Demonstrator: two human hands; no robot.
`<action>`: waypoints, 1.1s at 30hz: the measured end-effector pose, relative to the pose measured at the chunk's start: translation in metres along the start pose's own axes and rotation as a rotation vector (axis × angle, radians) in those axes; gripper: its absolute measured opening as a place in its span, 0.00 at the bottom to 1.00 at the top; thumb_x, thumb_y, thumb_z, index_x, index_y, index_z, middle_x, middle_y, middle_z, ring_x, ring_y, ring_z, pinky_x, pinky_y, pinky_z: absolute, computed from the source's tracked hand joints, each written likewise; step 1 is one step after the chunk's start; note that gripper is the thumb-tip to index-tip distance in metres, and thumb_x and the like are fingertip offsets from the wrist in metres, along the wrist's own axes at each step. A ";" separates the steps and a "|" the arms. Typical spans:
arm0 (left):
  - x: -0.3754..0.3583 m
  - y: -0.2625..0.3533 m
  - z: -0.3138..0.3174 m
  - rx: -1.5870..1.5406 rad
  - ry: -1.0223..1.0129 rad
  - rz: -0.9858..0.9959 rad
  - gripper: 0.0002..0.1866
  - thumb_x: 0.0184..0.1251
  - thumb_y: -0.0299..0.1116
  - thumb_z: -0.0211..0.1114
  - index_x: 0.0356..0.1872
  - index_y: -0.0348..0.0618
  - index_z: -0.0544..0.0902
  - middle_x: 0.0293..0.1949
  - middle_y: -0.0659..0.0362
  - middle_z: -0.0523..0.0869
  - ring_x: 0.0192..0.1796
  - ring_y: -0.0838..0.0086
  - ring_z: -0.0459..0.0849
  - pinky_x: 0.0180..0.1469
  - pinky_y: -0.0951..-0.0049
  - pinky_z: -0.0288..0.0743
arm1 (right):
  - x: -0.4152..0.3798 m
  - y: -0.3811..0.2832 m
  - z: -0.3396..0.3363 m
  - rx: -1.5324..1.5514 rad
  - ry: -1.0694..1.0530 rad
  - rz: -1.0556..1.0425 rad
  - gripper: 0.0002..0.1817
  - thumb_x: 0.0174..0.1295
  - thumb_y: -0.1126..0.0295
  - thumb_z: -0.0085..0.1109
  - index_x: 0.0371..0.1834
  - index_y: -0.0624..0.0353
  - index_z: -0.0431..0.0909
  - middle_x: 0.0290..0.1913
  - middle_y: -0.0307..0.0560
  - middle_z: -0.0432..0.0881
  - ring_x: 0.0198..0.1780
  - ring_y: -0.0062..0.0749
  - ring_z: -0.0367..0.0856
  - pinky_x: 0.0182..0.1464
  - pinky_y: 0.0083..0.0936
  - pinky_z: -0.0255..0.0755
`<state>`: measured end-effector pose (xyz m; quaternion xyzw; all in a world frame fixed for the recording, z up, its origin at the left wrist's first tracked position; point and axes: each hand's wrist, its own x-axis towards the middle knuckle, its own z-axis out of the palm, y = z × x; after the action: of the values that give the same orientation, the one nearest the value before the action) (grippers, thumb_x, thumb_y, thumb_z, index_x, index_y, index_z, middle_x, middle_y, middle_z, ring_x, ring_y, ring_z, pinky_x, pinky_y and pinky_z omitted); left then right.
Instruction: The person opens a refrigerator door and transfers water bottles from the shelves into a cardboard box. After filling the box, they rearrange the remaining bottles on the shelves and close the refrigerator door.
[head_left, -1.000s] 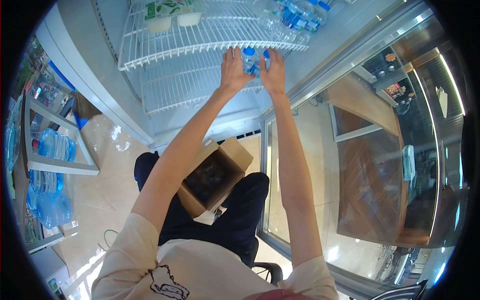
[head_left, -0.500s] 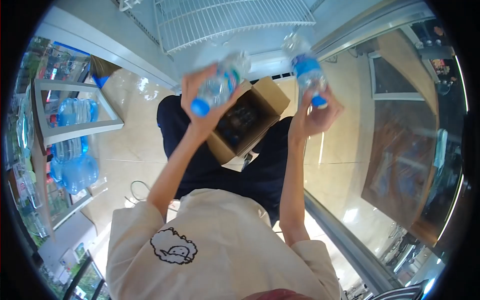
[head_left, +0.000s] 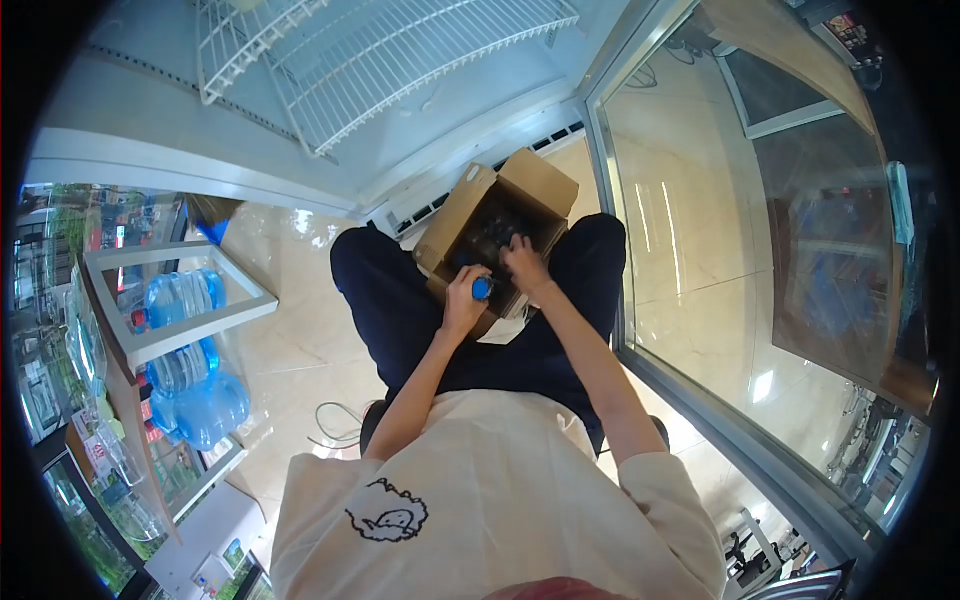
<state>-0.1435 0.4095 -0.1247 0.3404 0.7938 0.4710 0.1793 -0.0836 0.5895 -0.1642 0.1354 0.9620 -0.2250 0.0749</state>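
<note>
An open cardboard box [head_left: 463, 213] stands on the floor between my knees, its flaps folded outward. Several clear bottles [head_left: 492, 232] show dimly in its dark inside. At the box's near left side, my left hand [head_left: 464, 306] is closed around a water bottle, whose blue cap [head_left: 482, 289] faces up; the hand and box hide most of its body. My right hand [head_left: 524, 265] reaches over the near right edge into the box, fingers pointing down. Its fingertips are in shadow, and I cannot make out whether they hold anything.
Ahead is an open fridge cabinet with white wire shelves [head_left: 400, 75]. Its glass door [head_left: 690, 230] stands open on the right, framed in metal. Large blue water jugs [head_left: 205, 410] and a white frame [head_left: 180, 330] are at the left. A cable [head_left: 338, 425] lies on the floor.
Both hands have come down from in front of the fridge, where each held a bottle, to the box. My view has shifted, showing more of the shelves and the door.
</note>
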 end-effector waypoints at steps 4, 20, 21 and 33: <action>-0.001 0.000 0.001 0.072 -0.048 -0.105 0.29 0.43 0.14 0.72 0.53 0.45 0.83 0.53 0.50 0.85 0.57 0.47 0.84 0.57 0.53 0.81 | 0.012 -0.005 0.052 -0.170 -0.037 0.106 0.15 0.61 0.74 0.66 0.51 0.59 0.81 0.62 0.59 0.71 0.61 0.60 0.79 0.51 0.43 0.87; 0.056 -0.036 0.008 0.381 -0.230 -0.255 0.29 0.44 0.18 0.80 0.51 0.55 0.88 0.51 0.55 0.90 0.57 0.49 0.85 0.59 0.53 0.81 | -0.020 0.002 -0.066 0.729 0.196 0.199 0.11 0.66 0.78 0.64 0.51 0.62 0.82 0.39 0.52 0.87 0.42 0.38 0.89 0.49 0.32 0.83; 0.060 -0.042 0.009 0.326 -0.259 -0.276 0.29 0.45 0.19 0.80 0.52 0.55 0.88 0.52 0.54 0.90 0.58 0.48 0.85 0.60 0.53 0.81 | -0.023 0.003 -0.073 0.880 0.457 0.142 0.10 0.68 0.82 0.62 0.50 0.62 0.81 0.38 0.49 0.84 0.39 0.32 0.87 0.46 0.27 0.82; 0.039 -0.075 0.031 0.421 -0.331 -0.225 0.22 0.70 0.33 0.66 0.63 0.42 0.77 0.50 0.38 0.84 0.53 0.40 0.85 0.55 0.44 0.80 | -0.066 -0.012 -0.145 0.612 0.603 0.078 0.06 0.71 0.78 0.60 0.46 0.59 0.85 0.34 0.48 0.83 0.31 0.36 0.87 0.35 0.30 0.79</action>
<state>-0.1799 0.4325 -0.2040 0.3522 0.8668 0.2110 0.2830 -0.0358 0.6301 -0.0168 0.2471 0.8239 -0.4474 -0.2448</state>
